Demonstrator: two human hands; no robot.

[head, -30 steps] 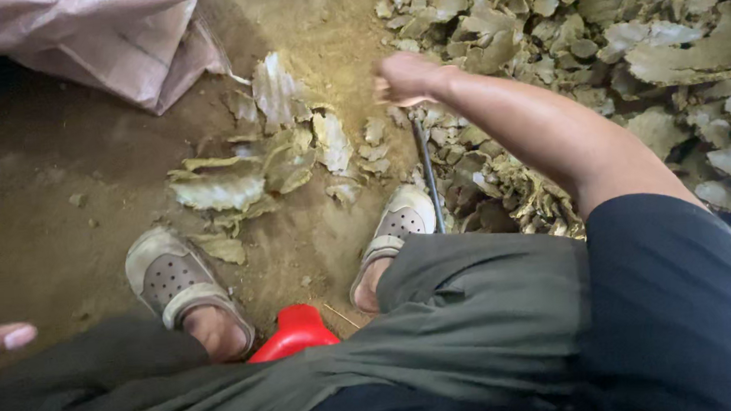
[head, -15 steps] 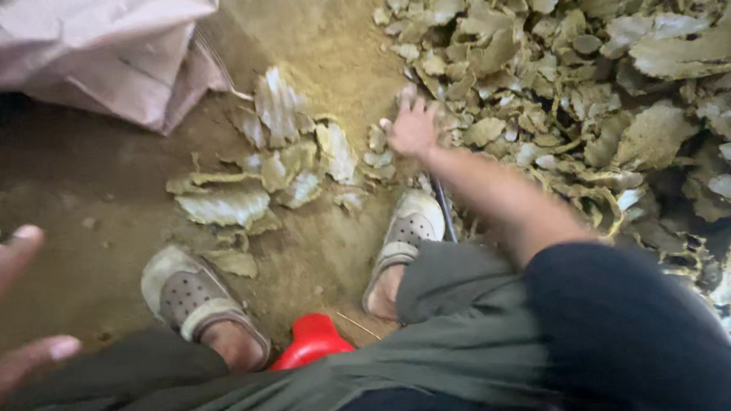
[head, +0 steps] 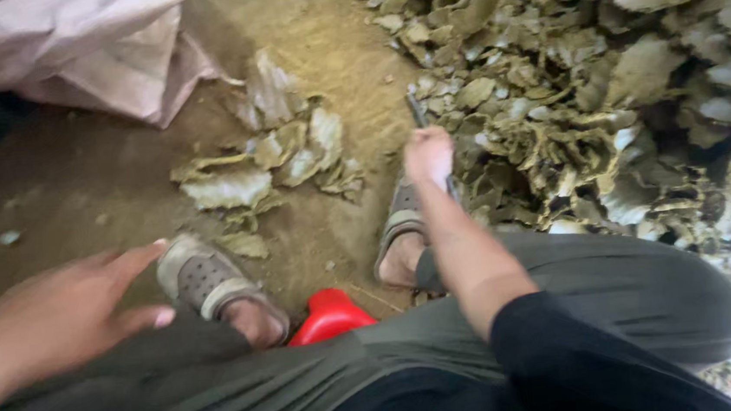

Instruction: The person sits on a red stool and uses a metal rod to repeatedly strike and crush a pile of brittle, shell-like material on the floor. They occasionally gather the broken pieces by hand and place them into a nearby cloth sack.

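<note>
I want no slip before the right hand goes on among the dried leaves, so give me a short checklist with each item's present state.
1. Right hand at the edge of the big leaf pile: ok.
2. What the right hand grips: cannot tell; its fingers are curled and blurred, beside a thin dark rod.
3. Left hand free: ok; it is open, holds nothing, and hovers by the left sandal.
4. Small leaf heap apart from the big pile: ok; bare dirt lies between.
5. Both feet flat on the ground: ok.
6. Pale sack away from both hands: ok.
</note>
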